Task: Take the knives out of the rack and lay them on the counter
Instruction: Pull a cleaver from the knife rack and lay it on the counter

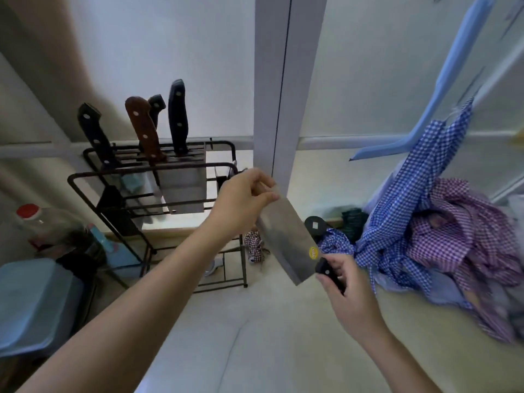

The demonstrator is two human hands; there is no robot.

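A steel cleaver [286, 236] with a yellow sticker hangs in the air above the counter [269, 336], to the right of the black wire knife rack [158, 177]. My left hand [243, 199] pinches the far top corner of its blade. My right hand [348, 296] grips its black handle at the near end. In the rack, several knives stand upright: a black-handled knife [95, 134] at the left, a brown-handled knife [143, 129], a small dark handle [156, 104] behind it and a tall black-handled knife [178, 117].
A heap of blue and purple checked cloth [442, 231] lies at the right on the counter. A blue bin [37, 302] and a red-capped bottle [37, 222] stand at the left. A white post [286, 80] rises behind the cleaver.
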